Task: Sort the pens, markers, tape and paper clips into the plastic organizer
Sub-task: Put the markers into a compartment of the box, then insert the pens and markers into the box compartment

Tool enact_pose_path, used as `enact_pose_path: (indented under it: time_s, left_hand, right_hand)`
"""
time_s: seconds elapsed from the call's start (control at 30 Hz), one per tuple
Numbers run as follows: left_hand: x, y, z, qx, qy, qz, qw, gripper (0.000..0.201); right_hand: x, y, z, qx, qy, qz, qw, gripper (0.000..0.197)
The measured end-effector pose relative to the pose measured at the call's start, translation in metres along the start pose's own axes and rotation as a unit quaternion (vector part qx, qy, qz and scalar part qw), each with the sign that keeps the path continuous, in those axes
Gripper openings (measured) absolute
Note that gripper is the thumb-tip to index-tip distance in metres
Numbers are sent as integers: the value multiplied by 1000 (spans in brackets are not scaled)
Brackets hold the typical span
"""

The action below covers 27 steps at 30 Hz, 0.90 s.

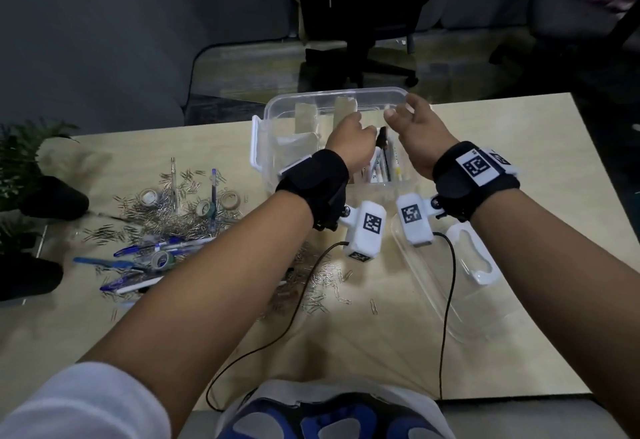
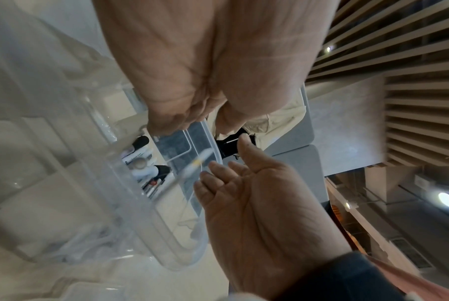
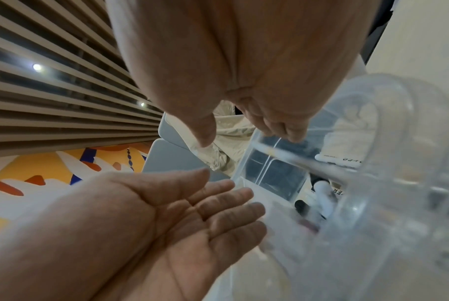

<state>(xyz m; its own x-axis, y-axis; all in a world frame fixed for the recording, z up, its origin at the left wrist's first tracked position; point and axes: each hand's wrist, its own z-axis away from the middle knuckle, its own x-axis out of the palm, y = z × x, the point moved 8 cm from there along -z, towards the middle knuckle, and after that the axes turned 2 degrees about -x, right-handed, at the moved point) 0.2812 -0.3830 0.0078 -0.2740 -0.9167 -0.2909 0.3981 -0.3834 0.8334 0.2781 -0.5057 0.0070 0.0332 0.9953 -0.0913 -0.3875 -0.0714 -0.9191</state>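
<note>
- Nearest you, loose paper clips (image 1: 325,286) scatter across the bench (image 1: 381,352): light, slippery, better pinched or scooped in small bunches.
- To your left, pens (image 1: 156,248) and tape rolls (image 1: 162,260) lie in the pile: rigid, light; take pens mid-barrel.
- Farther off, your left hand (image 1: 349,142) hangs loosely curled and your right hand (image 1: 417,130) spread wide, both empty, over the clear plastic organizer (image 1: 273,116), where markers (image 1: 382,161) already stand.

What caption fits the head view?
Both hands over the clear organizer; paper clips and pens remain on the table.
</note>
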Motion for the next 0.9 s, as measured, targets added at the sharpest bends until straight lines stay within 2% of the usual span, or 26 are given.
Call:
enact_pose_path:
  time_s: [0.2, 0.33, 0.4, 0.5, 0.7, 0.9]
  left_hand:
    - [-7, 5, 16, 56, 5, -21, 998, 43]
    - [-17, -1, 34, 92, 11, -28, 995, 26]
    - [-29, -14, 44, 95, 25, -18, 995, 15]
    - [-53, -31, 65, 116, 41, -3, 992, 10]
    - [-112, -89, 99, 94, 35, 34, 994, 10]
    - [-181, -179, 128, 28, 56, 24, 998, 14]
  right_hand:
    - [-4, 3, 7, -43, 26, 0, 999, 49]
    - [9, -4, 27, -83, -1, -3, 997, 30]
    - [16, -5, 40, -97, -17, -14, 995, 28]
    - [29, -5, 57, -132, -24, 30, 991, 28]
    - [89, 13, 90, -100, -115, 1, 988, 27]
    - [156, 46, 108, -74, -191, 52, 977, 22]
